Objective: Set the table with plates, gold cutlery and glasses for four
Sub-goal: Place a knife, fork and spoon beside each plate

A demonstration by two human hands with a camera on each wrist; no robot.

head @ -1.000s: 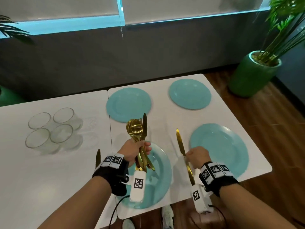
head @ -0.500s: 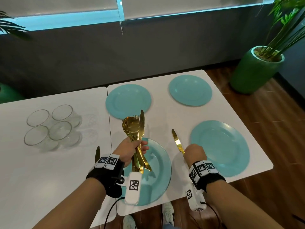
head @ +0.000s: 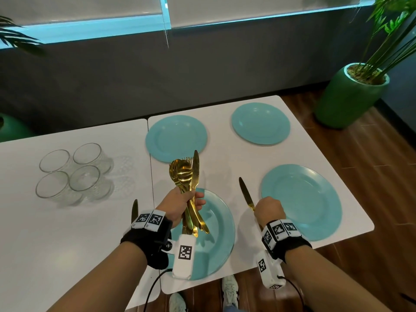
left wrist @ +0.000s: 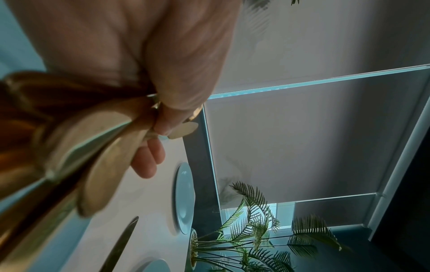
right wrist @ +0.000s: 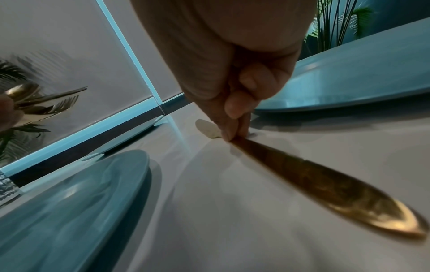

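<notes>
the right hand (head: 269, 211) is pinching a gold knife (head: 245, 193) by its handle, blade pointing away between the two near plates (head: 315, 221), while the left hand (head: 180, 207) is gripping the remaining cutlery bundle (head: 186, 176) upright.

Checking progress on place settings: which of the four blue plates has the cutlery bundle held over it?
The near-left plate, closest to the person: the left hand grips the cutlery bundle above it. The other three plates have nothing over them.

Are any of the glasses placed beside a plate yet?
No, all four glasses stand clustered on the left table, apart from the plates.
</notes>
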